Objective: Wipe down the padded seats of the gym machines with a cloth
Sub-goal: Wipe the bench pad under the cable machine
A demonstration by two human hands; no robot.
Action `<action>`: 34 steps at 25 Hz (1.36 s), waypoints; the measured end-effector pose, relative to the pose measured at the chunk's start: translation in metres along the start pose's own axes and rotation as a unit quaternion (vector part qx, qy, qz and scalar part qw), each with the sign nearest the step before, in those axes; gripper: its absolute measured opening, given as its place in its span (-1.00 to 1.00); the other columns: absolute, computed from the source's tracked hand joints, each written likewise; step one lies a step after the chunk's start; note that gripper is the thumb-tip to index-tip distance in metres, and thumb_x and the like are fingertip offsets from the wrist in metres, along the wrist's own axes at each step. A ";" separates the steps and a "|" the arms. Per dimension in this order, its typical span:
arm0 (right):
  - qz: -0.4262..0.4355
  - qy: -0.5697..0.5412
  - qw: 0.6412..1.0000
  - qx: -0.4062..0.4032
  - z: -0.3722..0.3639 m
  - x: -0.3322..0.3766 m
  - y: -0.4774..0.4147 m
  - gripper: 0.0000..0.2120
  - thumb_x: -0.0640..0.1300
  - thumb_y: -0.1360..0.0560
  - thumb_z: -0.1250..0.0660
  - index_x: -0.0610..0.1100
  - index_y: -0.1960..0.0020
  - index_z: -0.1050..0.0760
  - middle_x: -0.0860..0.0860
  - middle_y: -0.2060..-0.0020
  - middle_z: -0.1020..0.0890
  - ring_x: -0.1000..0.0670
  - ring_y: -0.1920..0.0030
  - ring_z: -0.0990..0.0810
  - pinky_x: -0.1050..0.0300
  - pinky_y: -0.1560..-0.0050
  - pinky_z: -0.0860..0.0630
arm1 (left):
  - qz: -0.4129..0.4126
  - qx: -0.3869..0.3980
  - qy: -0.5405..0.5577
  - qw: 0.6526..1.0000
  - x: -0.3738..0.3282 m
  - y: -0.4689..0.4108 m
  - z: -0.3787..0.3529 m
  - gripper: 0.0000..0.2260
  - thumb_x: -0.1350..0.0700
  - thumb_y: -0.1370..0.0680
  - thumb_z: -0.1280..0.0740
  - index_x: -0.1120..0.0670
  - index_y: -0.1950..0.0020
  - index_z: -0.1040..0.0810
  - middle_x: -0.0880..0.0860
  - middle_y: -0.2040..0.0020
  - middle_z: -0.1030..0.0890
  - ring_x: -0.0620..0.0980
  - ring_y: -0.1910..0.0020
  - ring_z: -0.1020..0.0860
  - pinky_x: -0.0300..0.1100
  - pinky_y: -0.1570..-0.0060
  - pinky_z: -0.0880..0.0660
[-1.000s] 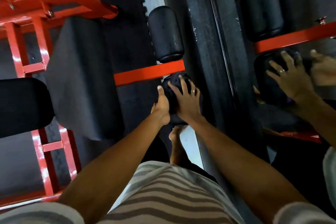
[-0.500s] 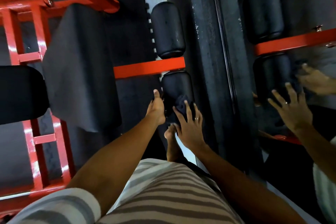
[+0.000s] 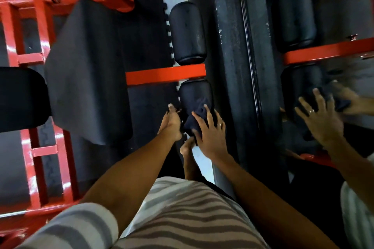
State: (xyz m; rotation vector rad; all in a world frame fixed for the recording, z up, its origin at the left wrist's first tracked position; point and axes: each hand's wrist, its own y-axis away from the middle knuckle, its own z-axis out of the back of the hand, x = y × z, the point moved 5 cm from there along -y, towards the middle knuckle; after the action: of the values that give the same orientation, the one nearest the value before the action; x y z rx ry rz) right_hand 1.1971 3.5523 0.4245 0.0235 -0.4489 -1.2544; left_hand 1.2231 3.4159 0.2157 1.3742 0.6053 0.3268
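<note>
1. The right hand (image 3: pixel 210 133) is pressing a dark cloth (image 3: pixel 195 120) against the lower roller pad (image 3: pixel 193 93), its fingers spread and fairly straight over the fabric and not curling around it.
2. A ring (image 3: pixel 220 124) is showing on one finger of that hand.
3. The cloth is lying bunched on the near end of the lower roller pad, between the two hands.
4. The left hand (image 3: pixel 171 123) is resting against the left side of the same pad, thumb pointing up; its fingers are hiding behind the pad and cloth, so I cannot tell whether it is gripping anything.
5. A red bar (image 3: pixel 162 76) is crossing between the lower roller pad and the upper roller pad (image 3: pixel 187 32), which is standing in line beyond it.
6. A large dark seat pad (image 3: pixel 87 70) is sitting to the left, well apart from the hands, on a red frame (image 3: pixel 30 26).
7. A mirror (image 3: pixel 344 16) on the right is reflecting both pads and both hands, though the reflection is blurring.
8. A striped shirt (image 3: pixel 182 218) is filling the bottom of the view, and a bare foot (image 3: pixel 186 147) is showing just below the hands.
</note>
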 end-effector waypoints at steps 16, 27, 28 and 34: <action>-0.022 -0.025 0.999 0.024 -0.003 -0.016 0.017 -0.46 0.13 -0.61 -0.18 0.14 -0.58 -0.27 -0.08 -0.64 -0.10 -0.29 -0.52 -0.23 -0.26 -0.41 -0.35 | -0.018 -0.051 0.034 0.998 -0.005 0.029 -0.006 -0.02 -0.76 -0.16 -0.03 -0.14 -0.28 -0.58 0.01 -0.30 -0.62 0.11 -0.20 -0.62 0.15 -0.17 -0.56; -0.045 -0.013 0.997 0.065 0.017 -0.002 -0.080 -0.43 0.00 -0.59 -0.31 0.17 -0.56 -0.28 -0.04 -0.65 -0.07 -0.29 -0.56 -0.15 -0.29 -0.45 -0.26 | -0.035 -0.015 0.006 0.999 -0.047 0.183 -0.026 0.00 -0.62 -0.22 -0.11 -0.11 -0.54 -0.33 0.06 -0.50 -0.42 0.19 -0.38 -0.49 0.27 -0.28 -0.49; -0.029 -0.003 0.998 0.057 0.018 0.001 -0.067 -0.40 -0.04 -0.56 -0.31 0.18 -0.57 -0.28 -0.03 -0.65 -0.08 -0.28 -0.57 -0.13 -0.27 -0.45 -0.25 | -0.048 -0.029 0.000 0.998 -0.045 0.168 -0.023 -0.06 -0.61 -0.31 -0.08 -0.07 -0.53 -0.36 0.07 -0.51 -0.41 0.18 -0.40 -0.46 0.26 -0.33 -0.45; -0.023 0.012 0.999 0.046 -0.006 0.005 0.036 -0.42 0.04 -0.52 -0.39 0.10 -0.52 -0.36 -0.04 -0.65 -0.08 -0.28 -0.58 -0.13 -0.32 -0.40 -0.32 | 0.034 -0.035 0.020 0.999 -0.025 0.106 -0.004 -0.07 -0.68 -0.22 -0.07 -0.06 -0.28 -0.60 0.11 -0.27 -0.63 0.15 -0.19 -0.60 0.16 -0.25 -0.52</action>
State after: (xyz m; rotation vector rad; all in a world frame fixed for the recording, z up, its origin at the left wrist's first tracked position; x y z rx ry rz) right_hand 1.2333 3.5580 0.4303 0.1279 -0.4877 -1.2765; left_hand 1.2144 3.4247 0.3235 1.3249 0.5766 0.4275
